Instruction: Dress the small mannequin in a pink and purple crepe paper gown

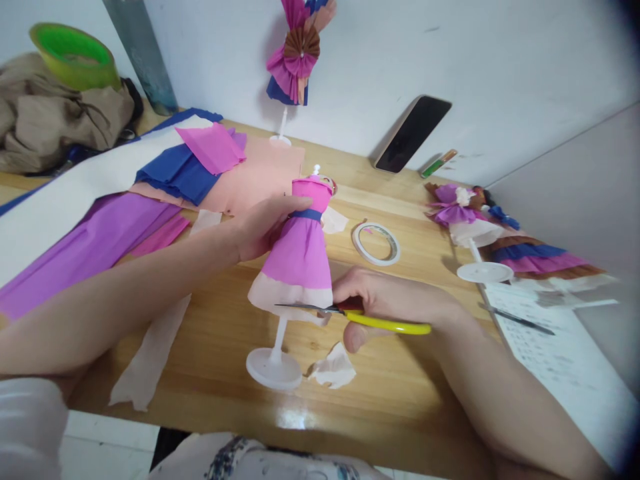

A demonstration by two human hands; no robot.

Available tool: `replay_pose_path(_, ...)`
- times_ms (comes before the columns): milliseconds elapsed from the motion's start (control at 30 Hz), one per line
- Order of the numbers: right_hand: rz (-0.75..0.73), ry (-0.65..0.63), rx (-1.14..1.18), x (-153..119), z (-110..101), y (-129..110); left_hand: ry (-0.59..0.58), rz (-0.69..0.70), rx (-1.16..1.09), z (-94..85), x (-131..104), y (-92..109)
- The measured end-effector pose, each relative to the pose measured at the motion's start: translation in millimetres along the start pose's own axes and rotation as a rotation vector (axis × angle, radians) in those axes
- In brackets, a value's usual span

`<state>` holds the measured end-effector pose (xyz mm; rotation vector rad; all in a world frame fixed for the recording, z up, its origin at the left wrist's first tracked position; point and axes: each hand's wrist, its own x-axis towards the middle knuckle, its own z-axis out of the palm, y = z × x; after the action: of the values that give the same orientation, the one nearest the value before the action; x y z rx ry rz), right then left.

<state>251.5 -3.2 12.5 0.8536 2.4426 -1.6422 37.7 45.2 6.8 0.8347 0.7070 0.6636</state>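
My left hand (273,227) is closed around the upper part of a small dress form (309,257) in a pink and purple crepe paper dress with a blue waistband. The form tilts on its white stand (274,368). My right hand (373,303) grips yellow-handled scissors (390,325). Their blades lie along the white paper hem (285,293), where a cut strip hangs at the right. Below the hem, a torn scrap of white paper (334,368) rests on the table (220,373).
Coloured crepe paper sheets (95,247) cover the left side. A tape roll (376,243) lies behind my right hand. Dressed forms stand at the back (295,60) and right (480,233). A phone (414,135) leans on the wall; a pen (523,320) lies on written paper (555,373).
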Motion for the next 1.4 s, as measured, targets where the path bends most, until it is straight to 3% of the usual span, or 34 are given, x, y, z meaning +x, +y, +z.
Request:
replay_pose_path(600, 0.104, -0.001, 0.067, -1, -1, -3, 0.053, 0.043, 0.048, -1.2, 0, 0)
replay_pose_path(933, 0.184, 0.013, 0.043, -1, -2, -8, 0.139, -0.022, 0.054, 4.7, -2, 1)
replay_pose_path(1133, 0.162, 0.028, -0.060, -3, 0, -13, 0.144, 0.024, 0.096, 6.8, -2, 2)
replay_pose_path(1400, 0.103, 0.153, -0.317, -6, 10, -22, 0.178, 0.045, 0.067, 2.8, -1, 3)
